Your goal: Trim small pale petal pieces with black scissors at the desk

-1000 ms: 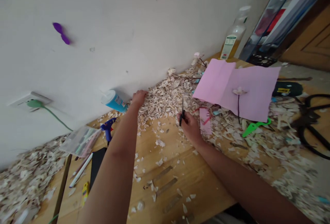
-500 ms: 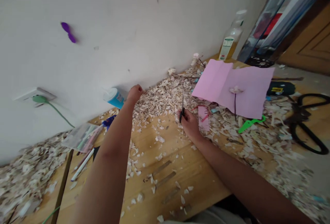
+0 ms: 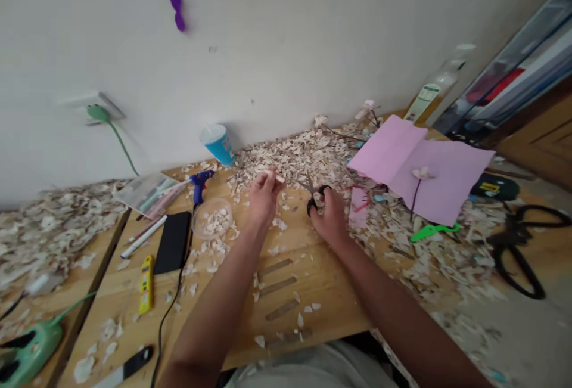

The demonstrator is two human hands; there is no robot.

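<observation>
My left hand (image 3: 263, 195) pinches a small pale flake (image 3: 279, 179) between thumb and fingers, above the front of the heap of pale flakes (image 3: 295, 155). Facing it from the right, my right hand (image 3: 331, 216) has its fingers in the black handles of small scissors (image 3: 309, 188). The scissor blades are parted and point left toward the flake, a short gap away from it. A round clear dish (image 3: 213, 233) with white bits lies left of my left forearm.
Left of the dish lie a blue glue gun (image 3: 201, 184), a black phone-like slab (image 3: 172, 242) and a yellow cutter (image 3: 146, 285). A blue cup (image 3: 220, 146) stands by the wall. To the right are pink sheets (image 3: 447, 167) bearing a flower stem, large black-handled shears (image 3: 518, 233) and a bottle (image 3: 429, 95).
My left hand has come back from the far heap beside the cup, now with a pale flake in its fingers, near the scissors. The scissors have turned leftward and their blades have parted.
</observation>
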